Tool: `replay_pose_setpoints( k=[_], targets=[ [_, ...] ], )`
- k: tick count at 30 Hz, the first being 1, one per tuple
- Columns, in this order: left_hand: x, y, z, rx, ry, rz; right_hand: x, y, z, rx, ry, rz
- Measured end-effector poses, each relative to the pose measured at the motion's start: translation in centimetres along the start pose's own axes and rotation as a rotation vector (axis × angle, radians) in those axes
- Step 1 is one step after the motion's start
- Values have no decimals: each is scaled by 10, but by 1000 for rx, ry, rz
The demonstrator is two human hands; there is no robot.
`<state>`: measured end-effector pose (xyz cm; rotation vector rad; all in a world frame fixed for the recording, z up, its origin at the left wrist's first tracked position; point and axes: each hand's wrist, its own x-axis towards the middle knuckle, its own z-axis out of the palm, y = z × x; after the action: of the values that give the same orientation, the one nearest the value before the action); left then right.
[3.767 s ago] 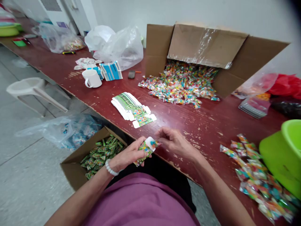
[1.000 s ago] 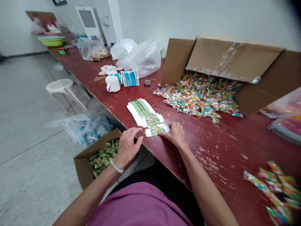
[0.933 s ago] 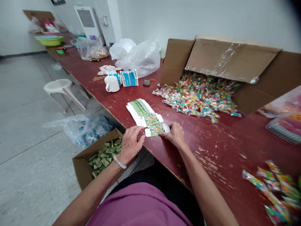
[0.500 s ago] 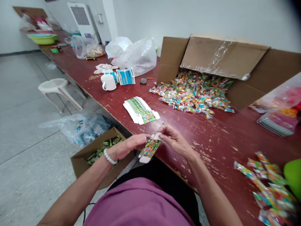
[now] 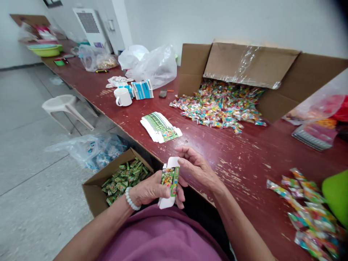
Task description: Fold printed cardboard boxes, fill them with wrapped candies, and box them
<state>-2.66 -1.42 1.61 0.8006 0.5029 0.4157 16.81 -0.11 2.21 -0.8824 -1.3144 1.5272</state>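
The left hand [image 5: 152,190] gripped a small green box [image 5: 168,181], its end flaps [image 5: 173,161] out, just off the bench's [image 5: 244,152] near edge. The right hand [image 5: 198,168], loosely open, hovered by the upper one, contact unclear. Squaring up the box seemed the step in hand; folding a flap next would call for a steady left grip. Flat boxes [image 5: 156,125] and wrapped sweets [image 5: 217,108] lay on the bench; a carton [image 5: 91,199] of green packets [image 5: 123,177] stood below its near edge.
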Motion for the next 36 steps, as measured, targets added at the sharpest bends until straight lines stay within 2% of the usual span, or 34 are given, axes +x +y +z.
replay_pose_setpoints(
  k=[4, 6, 7, 11, 13, 16, 19, 24, 28, 32, 34, 36],
  targets=[
    [-1, 3, 5, 0, 92, 40, -7, 6, 1, 27, -13, 20],
    [1, 3, 5, 14, 134, 66, -9, 8, 3, -34, -36, 28],
    [2, 2, 5, 21, 140, 76, -10, 9, 5, -102, -4, 3],
    [6, -3, 3, 20, 96, 76, -14, 5, 14, -603, 323, -322],
    [7, -6, 2, 5, 109, 69, -16, 2, 18, -828, 318, -454],
    [6, -10, 0, 51, 171, 74, -18, -3, 21, -961, 203, -490],
    [3, -12, -3, 144, 183, 42, -19, -4, 20, -931, 123, -436],
    [2, -8, -3, 252, 84, 24, -24, -11, 12, -755, 14, -253],
    [3, -4, -3, 244, 32, -6, -25, -19, 4, -592, -132, -84],
    [3, -2, -1, 219, 5, -151, -22, -12, -1, -372, -245, 28],
    [3, -1, 2, 218, 62, -197, -21, -3, 1, -239, -200, 26],
    [4, 0, 5, 239, 182, -153, -20, 7, 4, -246, -25, -20]
  ],
)
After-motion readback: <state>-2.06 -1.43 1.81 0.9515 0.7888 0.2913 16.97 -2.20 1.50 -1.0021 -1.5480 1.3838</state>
